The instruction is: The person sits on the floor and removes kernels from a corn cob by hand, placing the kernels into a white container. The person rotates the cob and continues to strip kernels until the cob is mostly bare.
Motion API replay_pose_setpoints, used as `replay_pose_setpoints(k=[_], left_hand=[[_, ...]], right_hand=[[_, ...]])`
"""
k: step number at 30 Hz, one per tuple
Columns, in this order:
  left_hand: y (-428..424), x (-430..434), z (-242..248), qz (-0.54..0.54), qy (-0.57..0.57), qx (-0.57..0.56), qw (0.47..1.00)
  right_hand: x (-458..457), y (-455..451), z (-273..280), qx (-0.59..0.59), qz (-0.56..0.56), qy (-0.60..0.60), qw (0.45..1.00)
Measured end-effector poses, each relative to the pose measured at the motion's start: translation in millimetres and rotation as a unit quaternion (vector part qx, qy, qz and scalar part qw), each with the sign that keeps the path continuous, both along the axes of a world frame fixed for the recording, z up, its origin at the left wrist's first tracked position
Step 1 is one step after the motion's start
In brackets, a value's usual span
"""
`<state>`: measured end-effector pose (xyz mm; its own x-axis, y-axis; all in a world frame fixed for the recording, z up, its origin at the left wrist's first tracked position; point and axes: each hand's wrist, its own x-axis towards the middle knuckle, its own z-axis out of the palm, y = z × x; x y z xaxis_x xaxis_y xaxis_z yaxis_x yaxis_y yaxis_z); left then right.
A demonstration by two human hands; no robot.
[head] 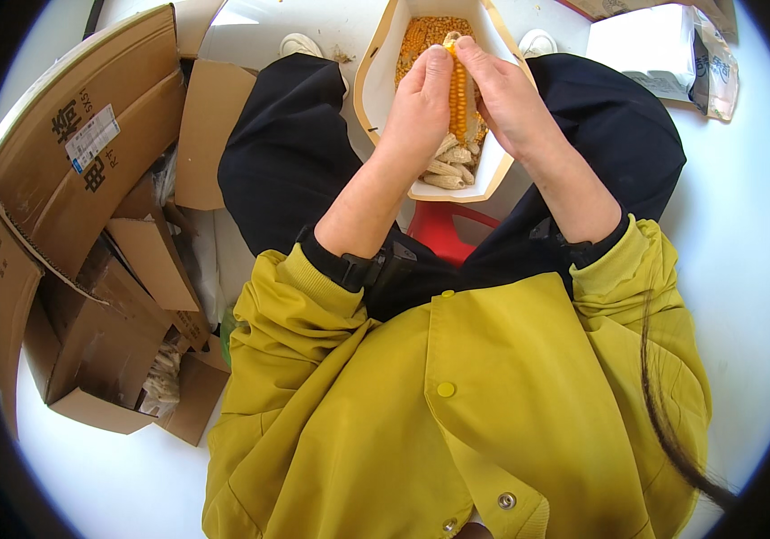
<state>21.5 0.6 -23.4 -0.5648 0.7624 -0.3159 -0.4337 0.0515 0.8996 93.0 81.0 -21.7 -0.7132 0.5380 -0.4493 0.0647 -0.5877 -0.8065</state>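
Between my hands is a dried corn cob (457, 108), held upright in the picture, with rows of yellow kernels on part of it and a bare strip along its right side. My left hand (423, 101) grips it from the left, thumb near the top end. My right hand (502, 98) holds it from the right, thumb also near the top. Below the cob stands a white-lined box with tan edges (363, 101). Loose corn kernels (442, 27) lie in its far part, and several stripped cobs (444, 176) lie at its near end.
Open cardboard boxes (102, 135) crowd the left side; one holds more pale cobs (162, 381). A red plastic stool (442, 232) shows between my legs. At the upper right are a white package (644, 50) and a printed plastic bag (715, 67) on the floor.
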Motion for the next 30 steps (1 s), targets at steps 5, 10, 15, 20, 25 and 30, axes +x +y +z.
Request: replay_pose_setpoints(k=[5, 10, 15, 20, 25, 30], left_hand=[[-1, -7, 2, 0.032, -0.044, -0.039, 0.998], [0, -17, 0, 0.085, -0.135, -0.03, 0.987], [-1, -20, 1, 0.113, -0.191, 0.005, 0.975], [0, -21, 1, 0.13, -0.227, 0.017, 0.965], [0, -15, 7, 0.131, -0.189, 0.003, 0.973], [0, -15, 13, 0.144, -0.165, -0.009, 0.976]], right_hand=[[3, 8, -9, 0.138, 0.075, -0.09, 0.983], [7, 13, -9, 0.228, 0.171, -0.212, 0.935], [12, 4, -4, 0.087, 0.235, -0.109, 0.962], [11, -2, 2, 0.067, 0.243, -0.056, 0.966], [12, -12, 9, 0.138, 0.211, -0.038, 0.967], [14, -12, 10, 0.179, 0.229, -0.071, 0.954]])
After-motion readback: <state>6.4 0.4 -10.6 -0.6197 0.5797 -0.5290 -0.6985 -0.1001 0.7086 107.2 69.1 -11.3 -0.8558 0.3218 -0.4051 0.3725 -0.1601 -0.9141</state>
